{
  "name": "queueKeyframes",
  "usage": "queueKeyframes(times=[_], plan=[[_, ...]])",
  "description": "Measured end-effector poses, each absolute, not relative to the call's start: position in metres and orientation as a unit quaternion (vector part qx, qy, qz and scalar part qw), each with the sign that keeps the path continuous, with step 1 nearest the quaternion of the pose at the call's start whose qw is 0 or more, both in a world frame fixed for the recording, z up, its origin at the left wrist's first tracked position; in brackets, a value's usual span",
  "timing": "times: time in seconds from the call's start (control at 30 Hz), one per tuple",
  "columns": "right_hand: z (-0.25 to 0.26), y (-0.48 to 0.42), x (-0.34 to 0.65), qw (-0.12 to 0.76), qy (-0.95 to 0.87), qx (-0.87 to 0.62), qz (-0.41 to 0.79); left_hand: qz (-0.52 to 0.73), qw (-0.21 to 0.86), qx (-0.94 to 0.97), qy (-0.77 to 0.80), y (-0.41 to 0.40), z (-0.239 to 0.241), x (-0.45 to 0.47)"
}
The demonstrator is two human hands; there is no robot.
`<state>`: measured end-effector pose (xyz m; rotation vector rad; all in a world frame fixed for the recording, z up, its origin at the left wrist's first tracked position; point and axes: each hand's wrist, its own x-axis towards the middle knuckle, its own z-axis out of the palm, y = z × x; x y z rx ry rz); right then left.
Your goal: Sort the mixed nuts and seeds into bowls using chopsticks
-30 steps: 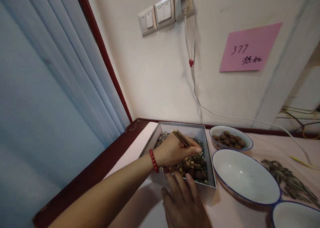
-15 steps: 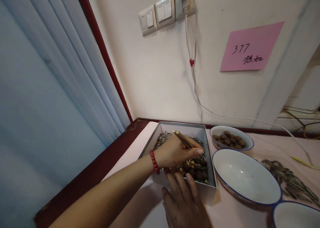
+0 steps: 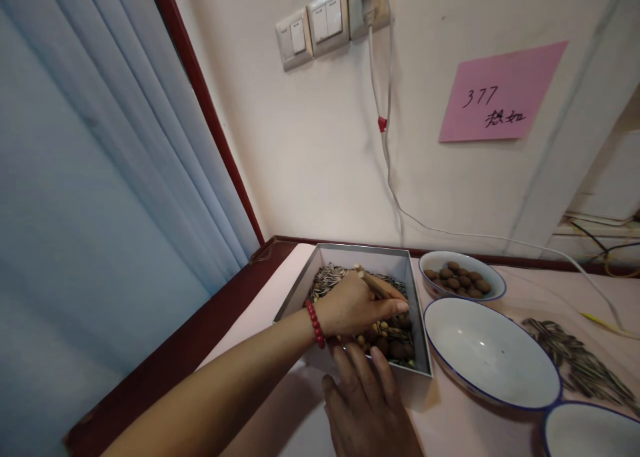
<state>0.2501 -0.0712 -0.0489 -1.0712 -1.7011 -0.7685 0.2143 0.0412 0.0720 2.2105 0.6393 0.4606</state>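
My left hand (image 3: 357, 305), with a red bead bracelet (image 3: 316, 323) at the wrist, reaches over the grey-walled box (image 3: 423, 330). Its fingers are closed around a pair of chopsticks (image 3: 373, 283); their lower ends are hidden by the hand. Inside the box lie striped sunflower seeds (image 3: 327, 277), small yellowish pieces (image 3: 383, 329) and round brown nut-like pieces (image 3: 397, 349). My right hand (image 3: 370, 403) rests at the box's near wall, fingers stretched out and apart, fingertips by the rim.
Right of the box stand a white blue-rimmed bowl (image 3: 490, 350), a bowl (image 3: 500, 290) of brown oval nut-like pieces and a third bowl (image 3: 590, 430). Loose sunflower seeds (image 3: 575, 357) lie on the pink table cover. A white cable (image 3: 465, 233) runs along the wall. Blue curtain (image 3: 125, 143) at left.
My left hand has shifted slightly right, and the chopsticks' upper ends have moved a little right and down. My right hand stays at the box's near wall.
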Motion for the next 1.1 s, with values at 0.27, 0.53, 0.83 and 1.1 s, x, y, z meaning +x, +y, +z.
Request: queueKeyframes(times=[0.27, 0.53, 0.83, 1.1], plan=[[-0.05, -0.071, 0.252, 0.469, -0.702, -0.435, -0.314, 0.186, 0.372, 0.865, 0.28, 0.041, 0.071, 0.214], [-0.055, -0.072, 0.251, 0.464, -0.708, -0.435, -0.307, 0.191, 0.352, 0.867, 0.295, 0.036, 0.08, 0.21], [-0.049, -0.072, 0.25, 0.486, -0.7, -0.433, -0.294, 0.194, 0.365, 0.872, 0.262, 0.04, 0.072, 0.216], [-0.052, -0.07, 0.25, 0.48, -0.704, -0.43, -0.297, 0.188, 0.344, 0.883, 0.26, 0.042, 0.071, 0.217]])
